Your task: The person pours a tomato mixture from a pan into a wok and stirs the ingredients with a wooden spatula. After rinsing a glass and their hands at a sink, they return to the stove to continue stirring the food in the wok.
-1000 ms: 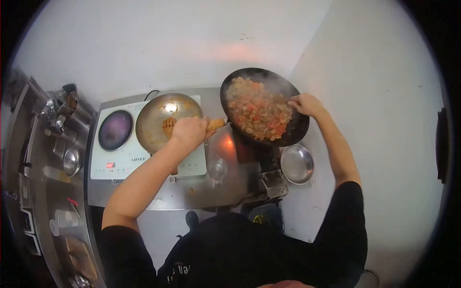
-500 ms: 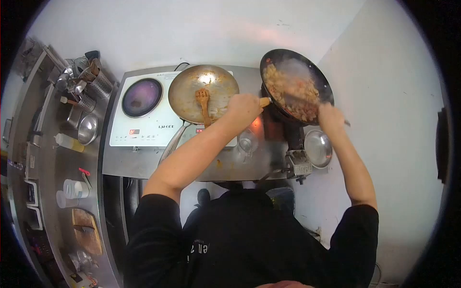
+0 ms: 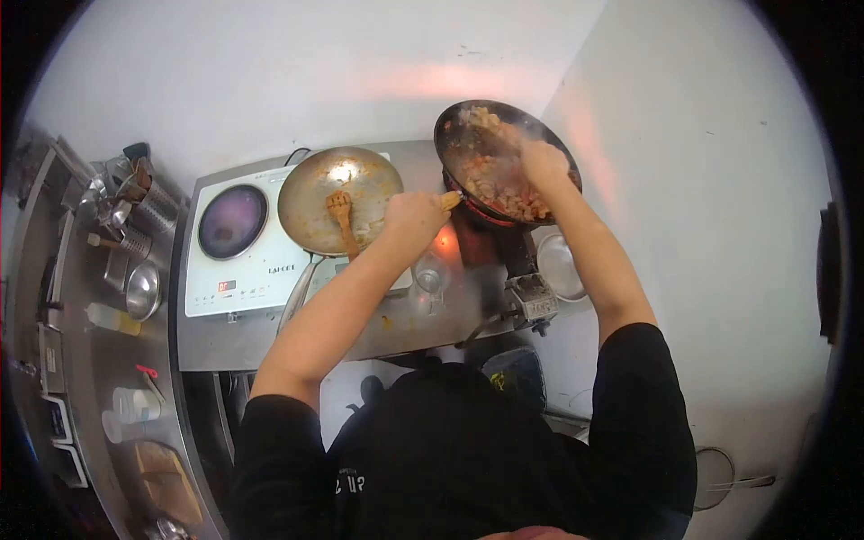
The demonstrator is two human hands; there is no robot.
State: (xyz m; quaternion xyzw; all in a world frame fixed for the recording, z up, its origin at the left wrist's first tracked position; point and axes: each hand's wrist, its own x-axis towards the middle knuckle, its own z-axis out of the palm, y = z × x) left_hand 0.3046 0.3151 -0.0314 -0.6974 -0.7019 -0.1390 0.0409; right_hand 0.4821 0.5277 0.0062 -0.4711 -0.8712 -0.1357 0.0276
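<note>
Our left hand (image 3: pixel 416 220) is closed round the handle (image 3: pixel 451 201) of the wok (image 3: pixel 450 142), near the bench's (image 3: pixel 414 337) far right corner. The food (image 3: pixel 513 196), already chopped and mixed, steams inside, doneness unclear. Our right hand (image 3: pixel 546 165) curls above, perhaps round a tool.

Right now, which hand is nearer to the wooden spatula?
Left. The left hand grips the dark wok's handle, just right of the wooden spatula; the right hand is farther right, over the food in the wok.
</note>
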